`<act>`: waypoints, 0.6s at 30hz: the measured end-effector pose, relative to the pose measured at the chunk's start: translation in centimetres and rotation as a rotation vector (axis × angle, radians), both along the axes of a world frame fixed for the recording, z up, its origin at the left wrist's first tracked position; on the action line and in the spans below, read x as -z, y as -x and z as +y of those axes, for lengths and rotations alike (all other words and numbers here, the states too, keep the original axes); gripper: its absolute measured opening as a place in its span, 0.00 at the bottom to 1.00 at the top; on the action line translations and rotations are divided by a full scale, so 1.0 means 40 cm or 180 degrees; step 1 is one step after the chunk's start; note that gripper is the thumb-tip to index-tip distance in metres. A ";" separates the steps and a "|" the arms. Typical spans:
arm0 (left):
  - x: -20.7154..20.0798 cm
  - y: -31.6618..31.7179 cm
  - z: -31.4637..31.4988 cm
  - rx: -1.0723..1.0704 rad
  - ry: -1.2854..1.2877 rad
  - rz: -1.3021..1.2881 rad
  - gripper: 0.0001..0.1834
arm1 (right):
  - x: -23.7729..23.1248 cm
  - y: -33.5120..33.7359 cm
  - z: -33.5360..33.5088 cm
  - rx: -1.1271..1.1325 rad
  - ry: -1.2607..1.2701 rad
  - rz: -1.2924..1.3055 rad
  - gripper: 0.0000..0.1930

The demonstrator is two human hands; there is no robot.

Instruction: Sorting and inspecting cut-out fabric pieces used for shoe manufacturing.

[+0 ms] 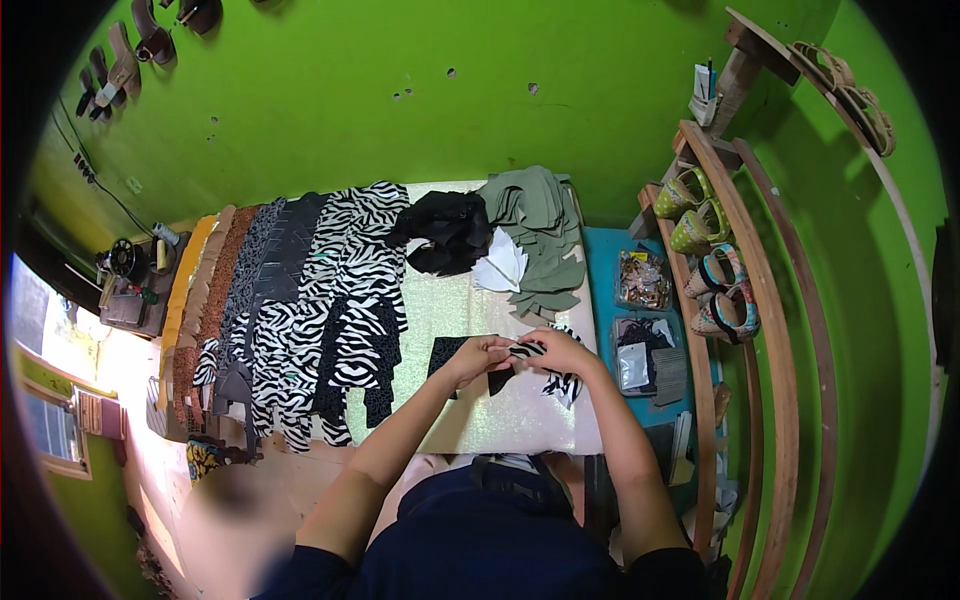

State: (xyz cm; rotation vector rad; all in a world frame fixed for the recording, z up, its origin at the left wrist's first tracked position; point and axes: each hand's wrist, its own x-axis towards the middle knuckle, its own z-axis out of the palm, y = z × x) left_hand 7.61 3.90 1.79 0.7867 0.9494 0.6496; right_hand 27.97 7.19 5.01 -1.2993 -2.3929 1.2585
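Observation:
Over the near part of the pale, shiny table [440, 300], a small zebra-print fabric piece [527, 349] is held between my two hands. My left hand [478, 360] pinches its left end, fingertips pressed together. My right hand [560, 353] has its fingers curled round the right end. Under and beside my left hand lies a dark patterned fabric piece [445, 356], with a black piece [498, 381] between the hands. More zebra-print scraps [563, 388] lie beneath my right hand, partly hidden by it.
Overlapping rows of cut zebra-print pieces [360, 255] cover the table's left. At the back are black pieces [447, 232], white pieces [500, 262] and olive-green pieces [540, 225]. Clear containers [642, 280] stand on a blue surface at right, beside a wooden rack [745, 260] with sandals [722, 305].

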 end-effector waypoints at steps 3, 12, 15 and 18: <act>-0.017 0.004 -0.007 -0.0061 0.0094 -0.0170 0.15 | 0.001 -0.011 0.002 0.0071 0.0168 0.0265 0.21; -0.003 0.042 -0.014 -0.0345 -0.0029 0.0240 0.15 | -0.002 -0.036 0.032 0.0730 0.0248 0.0373 0.07; -0.009 0.058 -0.012 -0.0575 -0.0133 0.0346 0.14 | 0.023 -0.070 0.044 0.0785 0.0233 0.0341 0.08; 0.005 0.101 -0.019 -0.0882 -0.0149 0.0266 0.14 | 0.002 -0.033 0.031 0.0878 -0.1214 -0.0766 0.18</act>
